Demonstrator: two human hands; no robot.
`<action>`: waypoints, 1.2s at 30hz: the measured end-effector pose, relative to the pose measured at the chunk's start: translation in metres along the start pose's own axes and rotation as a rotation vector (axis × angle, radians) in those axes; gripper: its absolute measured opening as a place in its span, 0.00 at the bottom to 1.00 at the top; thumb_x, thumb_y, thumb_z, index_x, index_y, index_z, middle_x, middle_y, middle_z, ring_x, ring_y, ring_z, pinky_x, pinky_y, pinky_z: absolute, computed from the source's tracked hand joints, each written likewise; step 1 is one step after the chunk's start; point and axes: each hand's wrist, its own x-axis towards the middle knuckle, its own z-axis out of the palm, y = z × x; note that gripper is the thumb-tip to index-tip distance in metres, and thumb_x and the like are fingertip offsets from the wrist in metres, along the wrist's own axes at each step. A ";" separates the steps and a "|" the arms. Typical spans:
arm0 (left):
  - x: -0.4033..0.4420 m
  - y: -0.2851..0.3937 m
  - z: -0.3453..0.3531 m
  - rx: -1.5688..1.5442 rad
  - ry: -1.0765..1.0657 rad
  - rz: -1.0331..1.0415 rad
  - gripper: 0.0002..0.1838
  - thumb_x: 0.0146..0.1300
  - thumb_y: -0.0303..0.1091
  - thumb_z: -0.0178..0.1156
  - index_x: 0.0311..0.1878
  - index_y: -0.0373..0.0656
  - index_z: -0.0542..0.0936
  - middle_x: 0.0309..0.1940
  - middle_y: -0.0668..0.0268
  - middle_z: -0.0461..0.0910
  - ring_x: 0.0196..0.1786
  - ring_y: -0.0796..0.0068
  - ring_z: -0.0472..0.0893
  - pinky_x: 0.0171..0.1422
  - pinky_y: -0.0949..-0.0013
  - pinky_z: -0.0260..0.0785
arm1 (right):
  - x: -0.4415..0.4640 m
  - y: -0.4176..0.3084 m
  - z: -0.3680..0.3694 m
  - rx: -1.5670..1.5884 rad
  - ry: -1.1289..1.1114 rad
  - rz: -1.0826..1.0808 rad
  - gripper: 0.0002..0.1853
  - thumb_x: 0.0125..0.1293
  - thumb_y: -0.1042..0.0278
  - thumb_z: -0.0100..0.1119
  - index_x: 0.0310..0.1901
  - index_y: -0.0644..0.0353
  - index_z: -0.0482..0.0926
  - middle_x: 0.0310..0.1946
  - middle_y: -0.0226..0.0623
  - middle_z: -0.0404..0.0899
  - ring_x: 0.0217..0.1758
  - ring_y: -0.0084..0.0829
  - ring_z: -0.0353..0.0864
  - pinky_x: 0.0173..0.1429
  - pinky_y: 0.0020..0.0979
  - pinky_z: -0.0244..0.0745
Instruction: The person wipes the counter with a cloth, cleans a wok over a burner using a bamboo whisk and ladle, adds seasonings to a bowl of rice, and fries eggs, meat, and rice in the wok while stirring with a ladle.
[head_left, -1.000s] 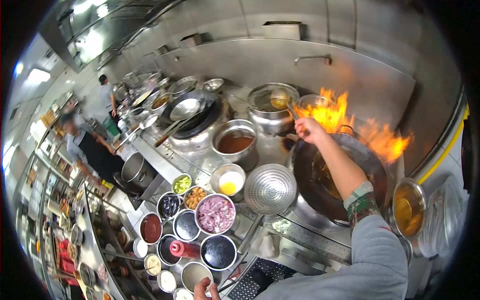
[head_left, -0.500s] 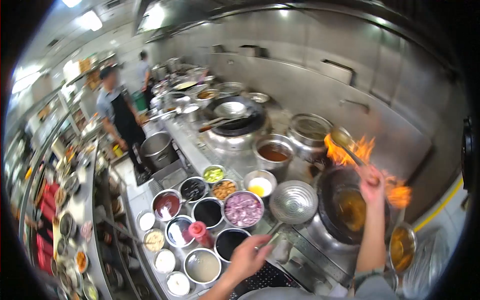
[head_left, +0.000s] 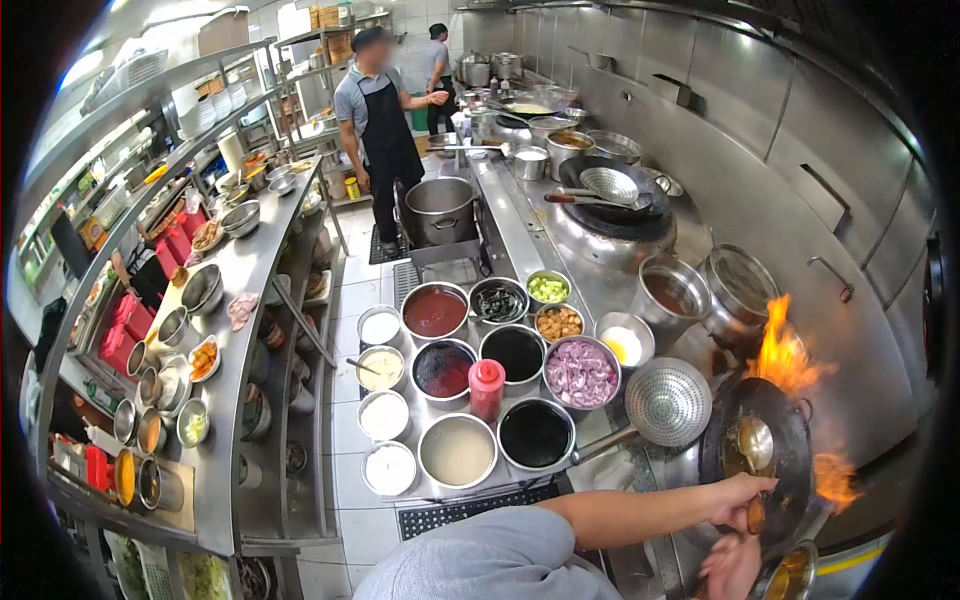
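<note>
Smooth steel walls (head_left: 740, 150) back our side of the kitchen. Cooking looks under way but unfinished: flames (head_left: 788, 360) leap by the blackened, rounded wok (head_left: 785, 405), the shiny metal ladle (head_left: 756, 443) is over its hollow, and glossy sliced onions (head_left: 582, 374) still fill a bowl (head_left: 585, 407) near the perforated strainer (head_left: 668, 402). Our left hand (head_left: 742, 497) has its grip wrapped round a wooden handle (head_left: 757, 515), apparently the ladle's; our right hand's (head_left: 731, 568) grip (blurred, just below) we cannot tell.

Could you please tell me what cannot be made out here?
In the head view:
Bare right hand: forearm cut off by the bottom edge.
Round black wok: inside partly hidden by the round silvery metal ladle.
Co-worker in a black apron: one lower leg hidden by the large round steel stockpot.
</note>
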 end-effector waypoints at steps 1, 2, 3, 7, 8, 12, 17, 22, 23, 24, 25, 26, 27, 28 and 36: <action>-0.012 0.010 0.013 -0.010 0.108 0.031 0.24 0.67 0.57 0.60 0.51 0.48 0.69 0.34 0.67 0.71 0.31 0.72 0.78 0.31 0.66 0.73 | -0.013 0.009 -0.023 -0.325 -0.099 0.067 0.23 0.75 0.56 0.53 0.65 0.57 0.70 0.55 0.46 0.79 0.49 0.33 0.82 0.52 0.32 0.76; -0.017 0.018 0.014 -0.065 0.127 0.013 0.24 0.64 0.51 0.65 0.53 0.48 0.69 0.34 0.66 0.70 0.31 0.71 0.79 0.26 0.64 0.76 | -0.031 0.015 -0.021 -0.733 0.204 0.313 0.24 0.74 0.55 0.56 0.66 0.57 0.75 0.55 0.53 0.81 0.51 0.37 0.81 0.62 0.41 0.72; -0.022 0.024 0.010 -0.036 0.124 0.050 0.26 0.63 0.48 0.67 0.56 0.44 0.69 0.35 0.65 0.71 0.31 0.68 0.80 0.30 0.58 0.81 | -0.027 0.092 -0.110 -1.025 0.227 -0.037 0.21 0.74 0.57 0.55 0.61 0.62 0.77 0.48 0.55 0.81 0.54 0.44 0.80 0.60 0.43 0.72; -0.056 0.081 -0.015 0.428 0.230 -0.079 0.28 0.62 0.47 0.68 0.54 0.34 0.73 0.39 0.59 0.76 0.36 0.63 0.83 0.33 0.55 0.83 | -0.060 0.166 -0.144 -1.139 0.477 0.079 0.33 0.67 0.51 0.61 0.67 0.63 0.70 0.54 0.59 0.77 0.53 0.53 0.78 0.63 0.45 0.69; -0.050 0.090 -0.041 0.644 0.144 -0.094 0.27 0.61 0.46 0.69 0.52 0.34 0.75 0.38 0.57 0.78 0.38 0.62 0.84 0.35 0.55 0.82 | -0.067 0.171 -0.144 -1.197 0.509 0.123 0.34 0.65 0.50 0.62 0.67 0.62 0.69 0.57 0.60 0.75 0.55 0.52 0.77 0.64 0.45 0.69; -0.048 0.138 -0.061 2.241 -0.080 -0.063 0.17 0.59 0.38 0.65 0.47 0.38 0.83 0.39 0.55 0.85 0.42 0.57 0.86 0.43 0.54 0.79 | -0.066 0.174 -0.136 -1.522 0.646 0.170 0.34 0.62 0.51 0.65 0.64 0.63 0.71 0.59 0.60 0.75 0.58 0.52 0.78 0.62 0.46 0.70; -0.017 0.127 -0.095 2.415 0.526 0.169 0.14 0.64 0.37 0.55 0.46 0.46 0.87 0.45 0.58 0.87 0.47 0.57 0.87 0.46 0.53 0.78 | -0.063 0.197 -0.163 -1.201 0.627 0.222 0.29 0.64 0.54 0.64 0.62 0.63 0.73 0.55 0.57 0.78 0.55 0.49 0.80 0.59 0.44 0.74; -0.050 0.134 -0.066 2.416 0.428 0.182 0.15 0.66 0.40 0.54 0.48 0.50 0.87 0.46 0.62 0.87 0.48 0.60 0.87 0.46 0.57 0.78 | -0.064 0.093 -0.096 -0.504 0.699 -0.022 0.28 0.67 0.54 0.61 0.65 0.60 0.70 0.56 0.53 0.78 0.58 0.42 0.79 0.59 0.41 0.76; -0.052 0.135 -0.067 2.437 0.444 0.177 0.15 0.66 0.41 0.54 0.47 0.50 0.88 0.46 0.63 0.87 0.48 0.61 0.87 0.46 0.58 0.78 | -0.071 0.074 -0.085 -0.361 0.696 -0.097 0.28 0.68 0.54 0.60 0.65 0.59 0.69 0.57 0.52 0.78 0.58 0.41 0.79 0.59 0.40 0.76; -0.054 0.137 -0.069 2.458 0.460 0.171 0.15 0.66 0.41 0.55 0.47 0.50 0.88 0.45 0.63 0.87 0.48 0.61 0.87 0.46 0.58 0.78 | -0.079 0.058 -0.076 -0.222 0.691 -0.179 0.28 0.69 0.55 0.59 0.66 0.59 0.68 0.57 0.52 0.78 0.59 0.39 0.79 0.59 0.39 0.76; -0.052 0.145 -0.065 2.493 0.440 0.132 0.15 0.66 0.42 0.55 0.46 0.50 0.88 0.45 0.63 0.87 0.48 0.62 0.87 0.47 0.59 0.78 | -0.092 0.046 -0.069 -0.098 0.681 -0.267 0.28 0.70 0.55 0.58 0.66 0.58 0.68 0.57 0.51 0.78 0.60 0.38 0.79 0.59 0.38 0.76; -0.039 0.149 -0.052 2.540 0.396 0.127 0.15 0.66 0.42 0.56 0.45 0.50 0.89 0.44 0.63 0.88 0.47 0.62 0.87 0.47 0.59 0.78 | -0.105 0.035 -0.066 -0.011 0.666 -0.347 0.28 0.70 0.55 0.58 0.67 0.57 0.67 0.58 0.50 0.78 0.60 0.37 0.79 0.59 0.38 0.77; -0.024 0.142 -0.054 2.641 0.299 0.137 0.15 0.65 0.43 0.56 0.43 0.49 0.89 0.42 0.62 0.88 0.46 0.61 0.87 0.46 0.57 0.79 | -0.117 0.026 -0.064 0.044 0.657 -0.410 0.27 0.71 0.55 0.57 0.67 0.57 0.67 0.58 0.49 0.78 0.61 0.36 0.79 0.59 0.37 0.77; -0.049 0.160 -0.037 2.467 0.367 0.023 0.15 0.66 0.45 0.56 0.41 0.48 0.89 0.41 0.60 0.88 0.44 0.58 0.87 0.43 0.55 0.79 | -0.123 0.021 -0.058 0.081 0.646 -0.454 0.27 0.72 0.55 0.56 0.68 0.56 0.66 0.58 0.49 0.78 0.61 0.34 0.78 0.59 0.36 0.77; -0.051 0.172 0.004 2.466 0.194 -0.054 0.28 0.70 0.58 0.52 0.47 0.40 0.85 0.48 0.53 0.85 0.53 0.51 0.83 0.57 0.50 0.75 | 0.060 -0.056 -0.102 -1.133 0.704 -0.235 0.22 0.67 0.56 0.58 0.58 0.58 0.78 0.50 0.53 0.82 0.54 0.48 0.82 0.57 0.41 0.76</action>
